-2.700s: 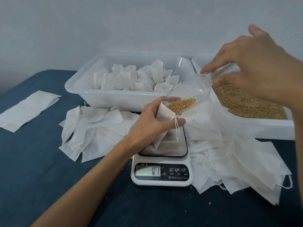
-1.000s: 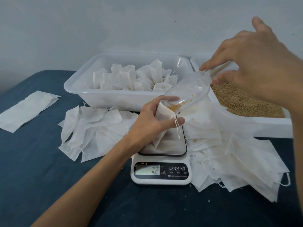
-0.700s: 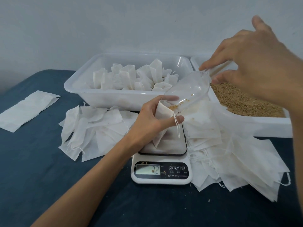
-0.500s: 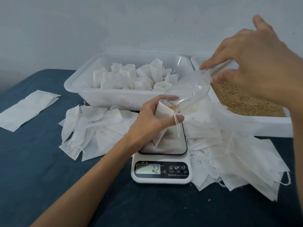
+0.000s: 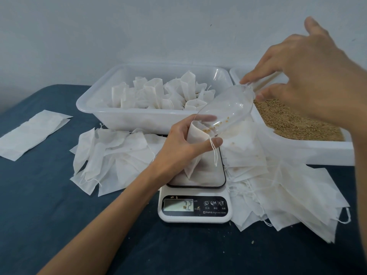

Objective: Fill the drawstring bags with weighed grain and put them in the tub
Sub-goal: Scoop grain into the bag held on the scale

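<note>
My left hand point(image 5: 181, 144) grips a white drawstring bag point(image 5: 195, 149) upright on the digital scale point(image 5: 195, 208), holding its mouth open. The display reads 7.2. My right hand point(image 5: 303, 76) pinches the handle of a clear plastic scoop point(image 5: 226, 108), tilted down with its lip in the bag's mouth. Only a few grains cling inside the scoop. Behind the scale stands the white tub point(image 5: 127, 118) with several filled bags point(image 5: 158, 94). At the right, a white tray point(image 5: 309, 151) holds loose grain point(image 5: 294, 124).
Empty white bags lie in a pile point(image 5: 113, 157) left of the scale and a larger pile point(image 5: 288, 191) right of it. A flat white sheet point(image 5: 31, 132) lies at far left on the dark blue tablecloth point(image 5: 49, 215). A wall rises behind the tubs.
The scoop's grain has run into the bag, leaving only a few grains. The scale reading rose from near zero to 7.2. Both hands have stayed almost still.
</note>
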Motion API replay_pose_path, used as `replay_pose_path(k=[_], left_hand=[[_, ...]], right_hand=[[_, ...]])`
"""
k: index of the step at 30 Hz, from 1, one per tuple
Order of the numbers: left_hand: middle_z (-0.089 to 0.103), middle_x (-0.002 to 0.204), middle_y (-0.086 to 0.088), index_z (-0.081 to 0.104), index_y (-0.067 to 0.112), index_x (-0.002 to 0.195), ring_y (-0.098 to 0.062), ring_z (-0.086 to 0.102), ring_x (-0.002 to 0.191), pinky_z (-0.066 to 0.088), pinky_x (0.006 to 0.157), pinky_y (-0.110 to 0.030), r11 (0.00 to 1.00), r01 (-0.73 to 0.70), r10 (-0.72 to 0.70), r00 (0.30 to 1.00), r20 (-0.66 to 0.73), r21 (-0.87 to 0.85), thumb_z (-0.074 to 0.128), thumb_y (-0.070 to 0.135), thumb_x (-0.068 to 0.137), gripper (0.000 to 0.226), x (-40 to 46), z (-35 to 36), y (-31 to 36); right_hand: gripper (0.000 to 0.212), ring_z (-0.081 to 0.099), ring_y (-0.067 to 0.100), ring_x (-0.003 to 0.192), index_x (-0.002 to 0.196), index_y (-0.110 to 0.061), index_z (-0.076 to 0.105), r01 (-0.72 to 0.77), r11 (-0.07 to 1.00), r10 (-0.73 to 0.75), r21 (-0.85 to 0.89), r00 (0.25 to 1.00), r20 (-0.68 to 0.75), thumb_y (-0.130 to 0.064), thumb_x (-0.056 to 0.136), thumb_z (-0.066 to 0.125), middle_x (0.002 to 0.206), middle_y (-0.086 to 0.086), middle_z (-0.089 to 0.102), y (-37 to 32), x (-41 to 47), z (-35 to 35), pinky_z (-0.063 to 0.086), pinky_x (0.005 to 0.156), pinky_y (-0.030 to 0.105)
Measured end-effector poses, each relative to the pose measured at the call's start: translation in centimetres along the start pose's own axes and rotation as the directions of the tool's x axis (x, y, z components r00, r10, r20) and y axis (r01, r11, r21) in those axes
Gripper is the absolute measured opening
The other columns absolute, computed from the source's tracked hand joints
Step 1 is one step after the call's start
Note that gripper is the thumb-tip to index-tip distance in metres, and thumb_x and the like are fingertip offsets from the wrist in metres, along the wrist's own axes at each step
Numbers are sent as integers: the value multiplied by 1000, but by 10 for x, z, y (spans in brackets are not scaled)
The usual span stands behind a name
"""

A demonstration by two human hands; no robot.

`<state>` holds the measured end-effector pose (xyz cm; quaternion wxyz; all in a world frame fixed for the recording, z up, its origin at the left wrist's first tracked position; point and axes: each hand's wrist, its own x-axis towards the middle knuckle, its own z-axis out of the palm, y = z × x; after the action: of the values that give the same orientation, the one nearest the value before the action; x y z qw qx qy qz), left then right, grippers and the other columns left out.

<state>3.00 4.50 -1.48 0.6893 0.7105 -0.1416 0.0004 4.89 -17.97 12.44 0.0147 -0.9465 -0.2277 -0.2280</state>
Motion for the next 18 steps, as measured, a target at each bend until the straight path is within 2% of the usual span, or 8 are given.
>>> replay_pose_path(k=[3, 5, 7, 11, 18], left_hand=[[73, 102, 6, 73, 26, 122, -18, 73, 103, 56, 92, -26, 1000, -8, 9, 1000, 13, -19, 86, 22, 80, 44, 0, 0, 2], [73, 101, 10, 74, 29, 120, -20, 74, 106, 56, 91, -26, 1000, -5, 5, 1000, 18, -20, 87, 26, 79, 44, 0, 0, 2], [74, 104, 8, 74, 30, 119, -21, 73, 108, 57, 96, -32, 1000, 0, -1, 1000, 16, 2, 88, 28, 78, 43, 0, 1, 0], [73, 117, -7, 74, 32, 118, -28, 73, 110, 55, 106, -50, 999, 9, -7, 1000, -21, 54, 89, 29, 77, 43, 2, 1, -2], [73, 120, -14, 70, 28, 124, -32, 70, 116, 51, 109, -55, 997, 37, -36, 999, -23, 63, 90, 26, 72, 56, 2, -2, -1]], right_hand=[[32, 46, 28, 130, 112, -42, 72, 6, 1000, -6, 5, 1000, -10, -31, 83, 80, 115, -3, 70, 0, 0, -3, -6, 121, 41], [33, 50, 28, 128, 110, -43, 72, 12, 1000, -12, -13, 1000, -1, -32, 81, 80, 114, -5, 70, 1, 0, -4, -4, 122, 45], [33, 52, 27, 126, 110, -44, 72, 16, 1000, -16, -15, 1000, 8, -32, 80, 81, 113, -5, 70, 1, -1, -4, -3, 123, 48], [31, 51, 27, 127, 110, -44, 71, 15, 1000, -14, -27, 1000, 19, -34, 82, 80, 115, -4, 70, 2, 0, 0, -3, 123, 47], [31, 50, 27, 127, 111, -45, 71, 6, 1000, -6, -14, 1000, 19, -35, 83, 79, 113, -3, 70, 3, 1, 3, -3, 123, 47]])
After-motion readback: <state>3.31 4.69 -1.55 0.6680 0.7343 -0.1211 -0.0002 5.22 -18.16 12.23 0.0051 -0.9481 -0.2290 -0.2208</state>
